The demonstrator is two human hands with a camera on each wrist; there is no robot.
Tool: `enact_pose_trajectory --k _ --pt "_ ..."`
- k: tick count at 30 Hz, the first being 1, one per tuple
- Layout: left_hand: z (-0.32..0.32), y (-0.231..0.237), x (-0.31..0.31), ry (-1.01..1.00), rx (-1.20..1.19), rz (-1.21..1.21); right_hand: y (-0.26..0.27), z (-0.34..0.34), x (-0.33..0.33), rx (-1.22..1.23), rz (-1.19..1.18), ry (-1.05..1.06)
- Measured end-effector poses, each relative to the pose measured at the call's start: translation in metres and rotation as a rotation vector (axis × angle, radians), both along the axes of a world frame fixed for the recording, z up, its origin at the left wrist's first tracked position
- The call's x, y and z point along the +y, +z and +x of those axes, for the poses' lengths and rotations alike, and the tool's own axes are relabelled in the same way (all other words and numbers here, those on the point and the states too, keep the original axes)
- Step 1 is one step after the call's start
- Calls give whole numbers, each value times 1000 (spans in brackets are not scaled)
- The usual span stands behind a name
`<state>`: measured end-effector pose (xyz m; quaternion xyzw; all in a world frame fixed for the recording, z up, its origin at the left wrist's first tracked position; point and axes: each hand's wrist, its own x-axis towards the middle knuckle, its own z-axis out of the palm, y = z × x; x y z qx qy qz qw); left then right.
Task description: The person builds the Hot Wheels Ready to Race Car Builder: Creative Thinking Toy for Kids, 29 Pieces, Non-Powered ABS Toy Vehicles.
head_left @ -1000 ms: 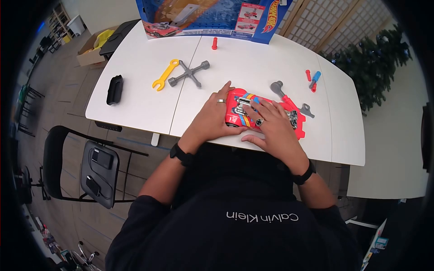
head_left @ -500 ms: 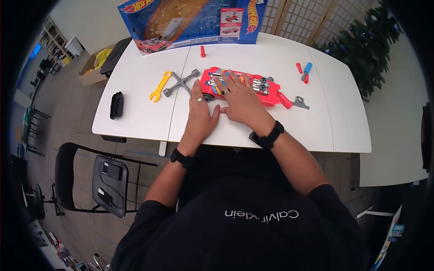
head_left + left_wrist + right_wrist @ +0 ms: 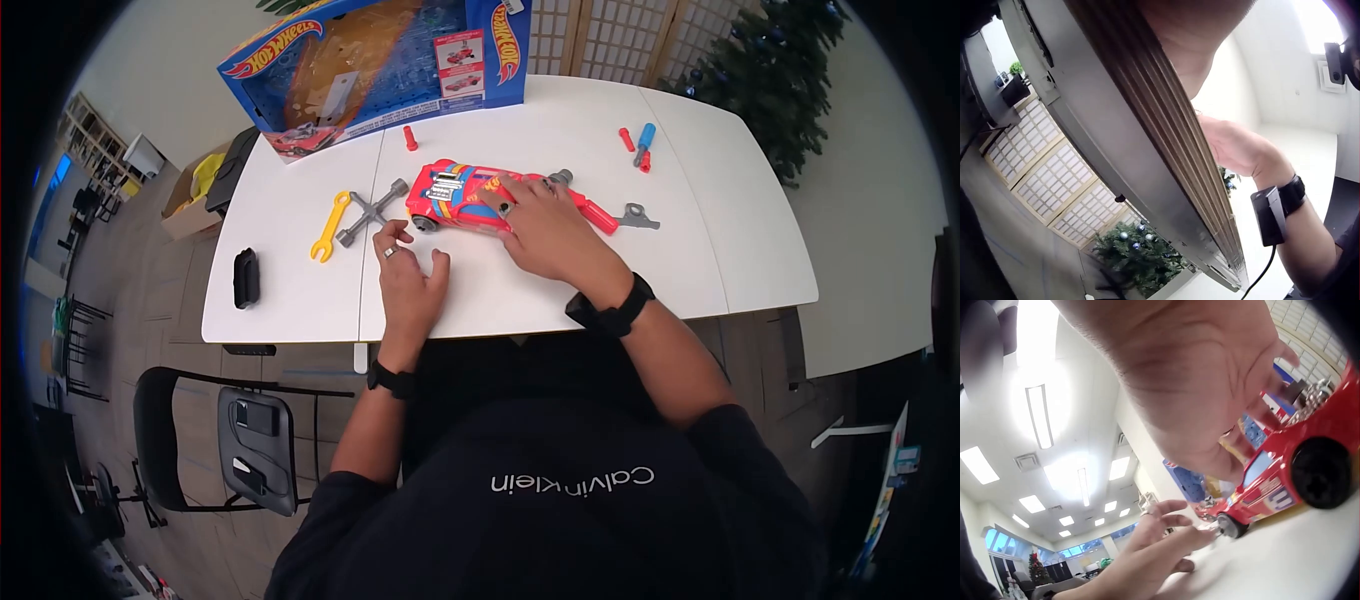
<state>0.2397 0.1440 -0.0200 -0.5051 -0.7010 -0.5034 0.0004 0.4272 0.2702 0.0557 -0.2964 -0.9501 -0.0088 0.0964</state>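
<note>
A red toy race car [image 3: 465, 200] with blue and yellow stripes and a chrome engine sits on its wheels on the white table [image 3: 480, 290]. My right hand [image 3: 548, 232] grips it from above. In the right wrist view the fingers reach over the roof, with the thumb by the windshield. My left hand [image 3: 408, 285] is just in front of the car's nose, apart from it, fingers loosely curled and holding nothing. The right wrist view shows the left hand [image 3: 1154, 550] near the front wheel [image 3: 1232, 526]. A toy hammer's red handle [image 3: 598, 213] lies by the car's tail.
Left of the car lie a grey cross wrench [image 3: 372, 212], a yellow wrench [image 3: 329, 228] and a black tray-like part [image 3: 246, 278]. A red peg [image 3: 410, 139] stands before the toy box [image 3: 380, 75]. Right are a grey flat piece [image 3: 638, 216] and a blue-handled screwdriver [image 3: 645, 142].
The car has slid away from the table's front edge and leftward, toward the cross wrench, under my right hand. My left hand has come off its nose and drawn back. The head view has shifted.
</note>
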Motion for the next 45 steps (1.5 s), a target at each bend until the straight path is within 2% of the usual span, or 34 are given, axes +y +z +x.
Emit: enact_pose_trajectory --k 3,5,8,9,11,13,17,19,22,26,29,31,35,39,41,45 --pt "1 6 -4 23 -110 -8 7 24 -10 25 -19 78" --pt "-4 5 -5 -10 -296 193 14 41 -22 22 -31 94" --pt "-21 -15 -1 -76 -374 267 17 68 -33 40 -71 84" --pt "-22 -18 -1 -81 -376 264 18 77 -36 38 -81 71" --pt "-19 -11 -2 -133 -563 229 14 95 -38 34 -93 48" --pt "-20 -12 0 -155 -591 223 7 110 -37 38 -15 61" --pt "-19 -11 1 -182 -622 202 12 125 -38 -39 -61 26" --pt "-18 -8 0 -186 -633 184 12 123 -45 117 -131 -39" --pt "-17 -6 -1 -197 -654 180 -1 122 -44 112 -54 -4" --pt "-17 -6 0 -214 -688 183 2 120 -45 143 -85 -5" --pt "-15 -4 -2 -203 -724 176 3 111 -54 29 -36 -42" --pt "-16 -3 -3 -203 -719 196 2 101 -58 125 -86 -47" --pt "-19 -9 -2 -187 -719 313 -7 69 -57 142 -74 -39" --pt "-19 -9 -3 -174 -715 263 -21 31 -37 169 13 -91" --pt "-19 -10 -2 -165 -716 268 -22 18 -27 106 60 -99" --pt "-21 -12 -5 -161 -707 252 -22 9 -23 114 39 -95"
